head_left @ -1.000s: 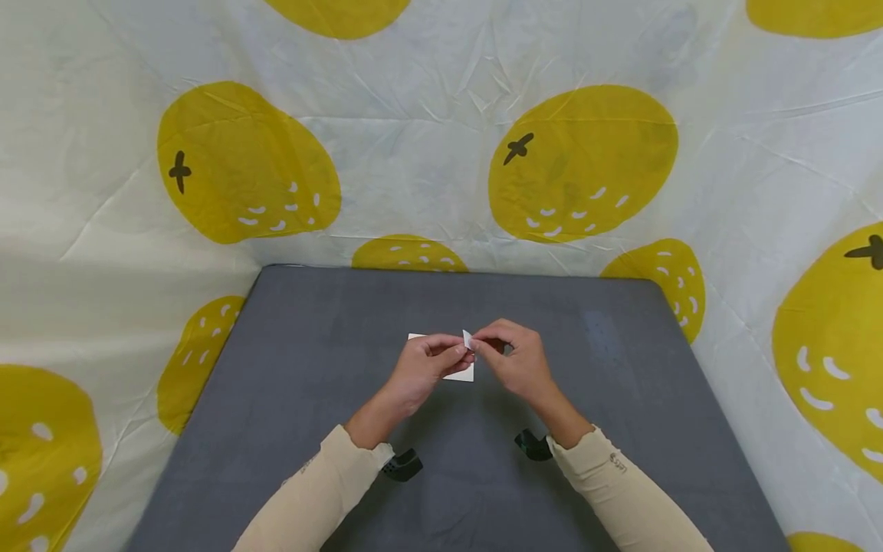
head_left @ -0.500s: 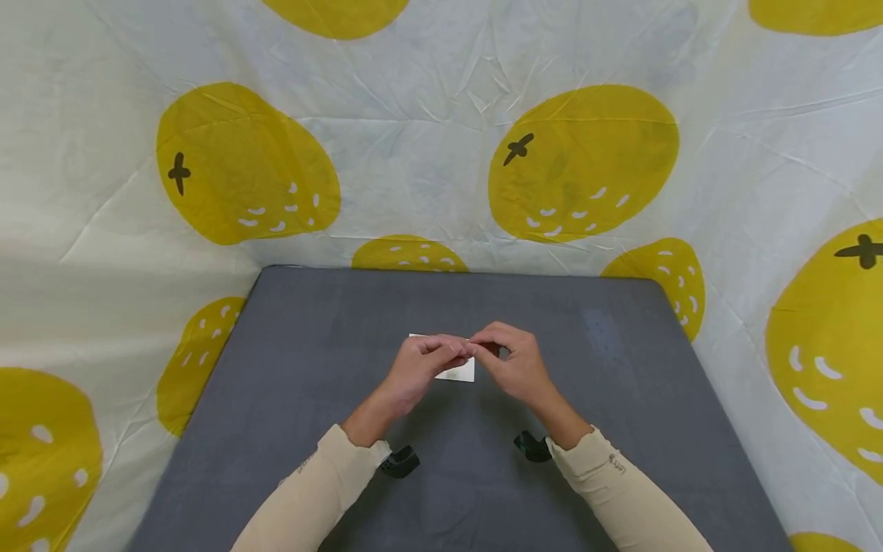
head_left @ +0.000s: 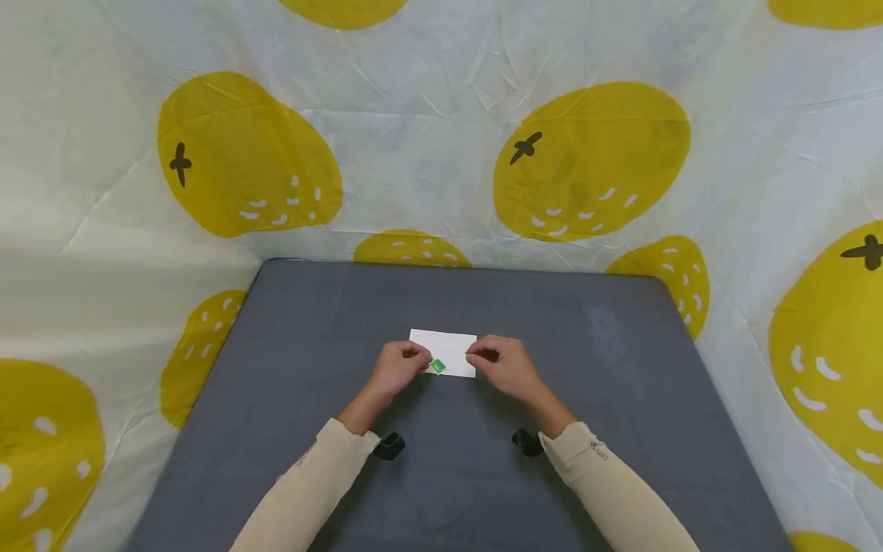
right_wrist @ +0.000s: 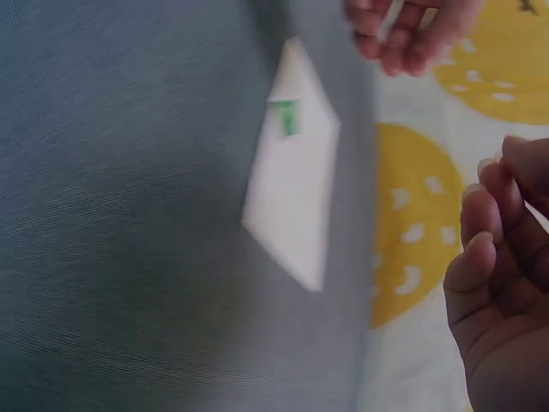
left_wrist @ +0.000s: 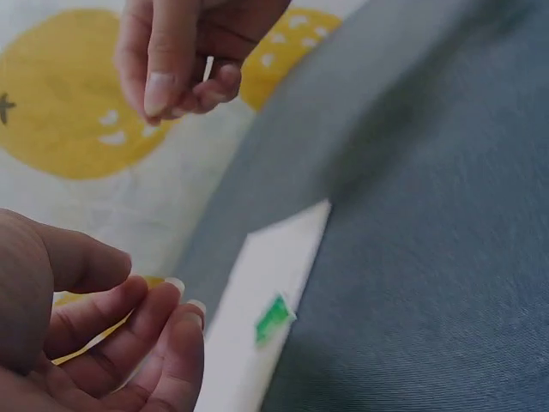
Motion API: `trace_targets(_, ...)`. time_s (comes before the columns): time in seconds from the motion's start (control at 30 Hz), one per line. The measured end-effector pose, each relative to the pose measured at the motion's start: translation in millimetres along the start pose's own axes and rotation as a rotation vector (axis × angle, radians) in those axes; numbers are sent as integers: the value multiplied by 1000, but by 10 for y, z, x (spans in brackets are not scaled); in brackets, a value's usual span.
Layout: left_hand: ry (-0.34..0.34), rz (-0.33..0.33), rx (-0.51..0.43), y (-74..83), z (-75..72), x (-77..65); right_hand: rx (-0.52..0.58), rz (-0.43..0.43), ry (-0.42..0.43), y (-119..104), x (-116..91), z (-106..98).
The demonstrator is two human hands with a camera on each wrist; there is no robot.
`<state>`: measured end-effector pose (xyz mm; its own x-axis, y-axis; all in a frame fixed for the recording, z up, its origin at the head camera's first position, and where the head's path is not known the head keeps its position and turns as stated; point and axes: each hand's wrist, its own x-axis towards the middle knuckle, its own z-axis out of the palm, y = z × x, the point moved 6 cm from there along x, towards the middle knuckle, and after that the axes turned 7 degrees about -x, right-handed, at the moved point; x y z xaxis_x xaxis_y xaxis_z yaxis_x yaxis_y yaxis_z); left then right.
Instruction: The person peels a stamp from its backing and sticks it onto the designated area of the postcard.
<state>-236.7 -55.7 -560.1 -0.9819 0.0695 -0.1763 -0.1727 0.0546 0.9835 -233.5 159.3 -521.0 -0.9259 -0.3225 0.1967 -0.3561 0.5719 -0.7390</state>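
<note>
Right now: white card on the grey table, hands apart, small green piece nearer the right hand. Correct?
Wrong hand: the small green piece is nearer the left hand, not the right hand, as the head view shows. The white card is on the grey table and the hands are apart, as you said.

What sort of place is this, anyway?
Probably a small curtained-off workspace: pale cloth printed with yellow fruit hangs on three sides of a grey table, where a white card lies.
</note>
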Motion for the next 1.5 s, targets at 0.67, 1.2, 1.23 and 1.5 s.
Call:
trace_targets(0.67,-209,175,1038,-335,-206,288,-329,-83,-213,268,269,778)
trace_targets(1.2,-318,110,984,-517,-258,378,-402,-84,-134,338,300,855)
trace_targets(1.23,-319,110,985,-534,-263,386,-406,-81,-135,340,299,860)
trace_targets(1.5,-314,87,1001,-636,-281,444,-424,-40,-153,358,302,881)
